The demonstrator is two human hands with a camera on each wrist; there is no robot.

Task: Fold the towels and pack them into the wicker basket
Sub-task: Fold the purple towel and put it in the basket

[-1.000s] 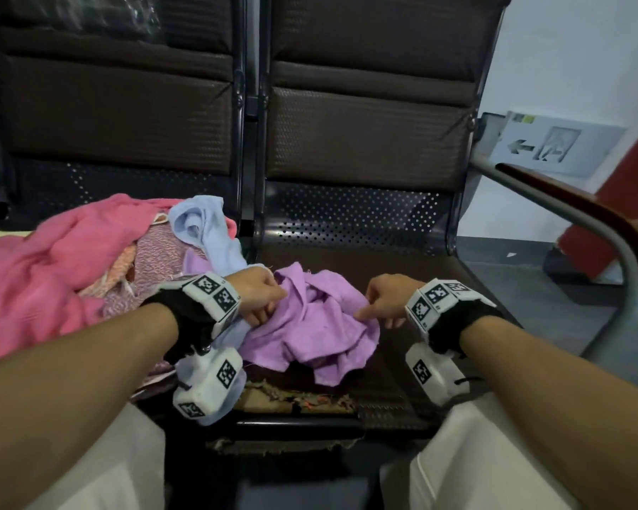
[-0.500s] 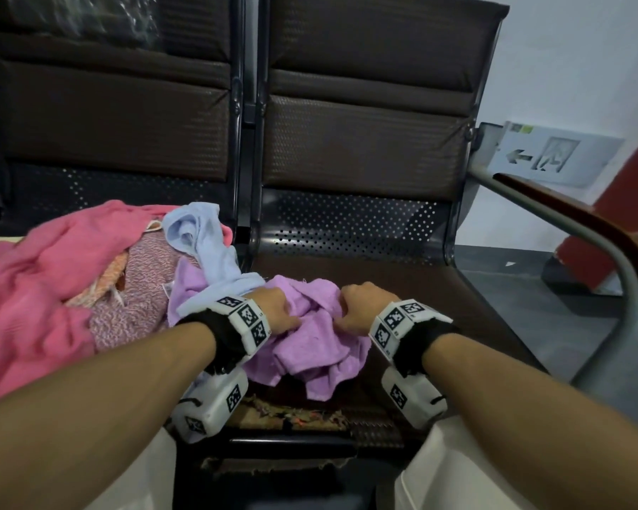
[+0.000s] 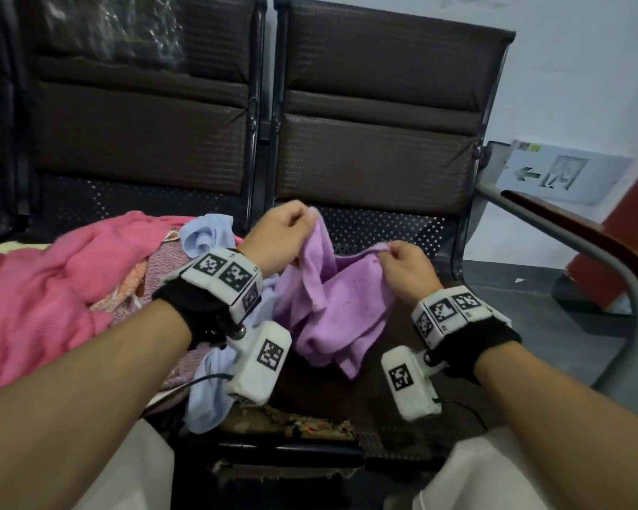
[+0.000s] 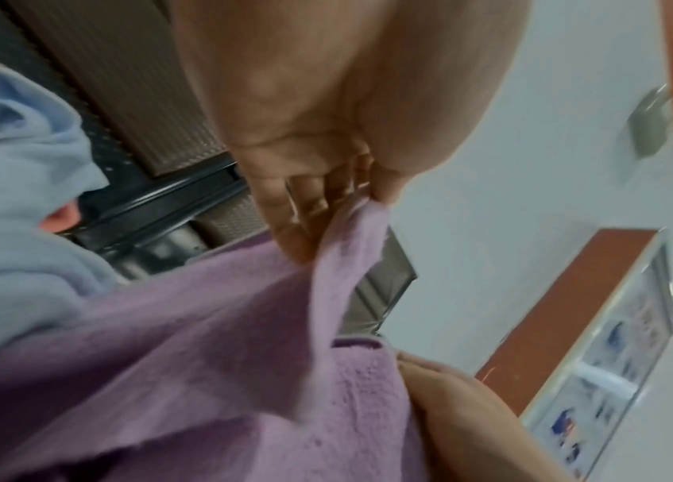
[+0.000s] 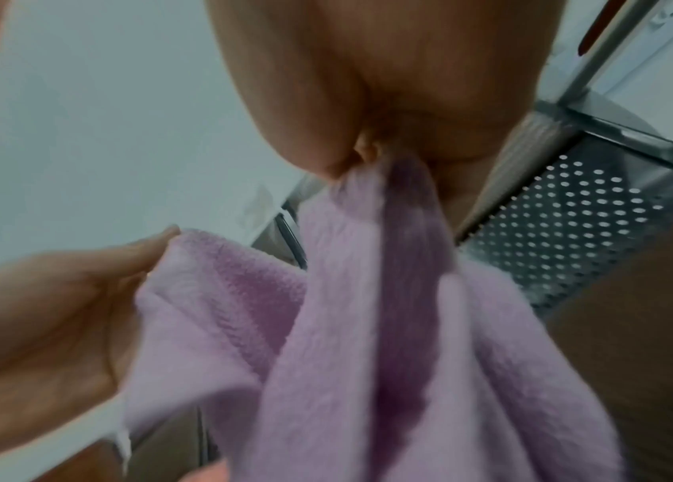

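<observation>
Both hands pinch the lilac towel point(image 3: 341, 300) between them, left hand point(image 3: 279, 235) higher than right hand point(image 3: 406, 265), likely hunting corners to open it for folding; no basket shows.

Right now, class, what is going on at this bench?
A person is holding up a purple towel over the brown bench seat. The left hand pinches one part of its top edge and the right hand another, with the rest hanging crumpled, not yet folded. To the left, a light blue towel, a pink cloth and other fabrics lie in a heap. No wicker basket is in view.
</observation>
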